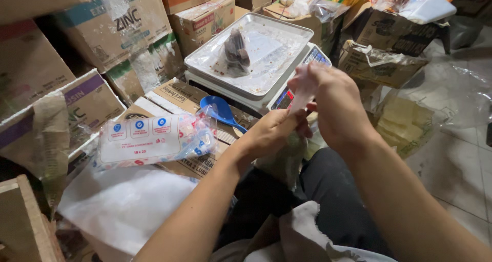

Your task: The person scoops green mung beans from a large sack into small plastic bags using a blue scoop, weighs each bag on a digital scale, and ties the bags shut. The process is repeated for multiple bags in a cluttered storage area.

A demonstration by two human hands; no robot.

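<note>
My left hand grips the neck of a small clear plastic bag filled with pale contents, held over my lap. My right hand pinches the bag's twisted top and pulls it upward. Just beyond the hands stands a digital scale with a metal tray. A filled dark bag lies on that tray. A blue plastic scoop rests on a cardboard box beside the scale.
A pack of empty plastic bags lies on a flat carton at left. Cardboard boxes are stacked at left and behind. A large clear sack of pale goods sits on the tiled floor at right. White plastic sheet covers the lower left.
</note>
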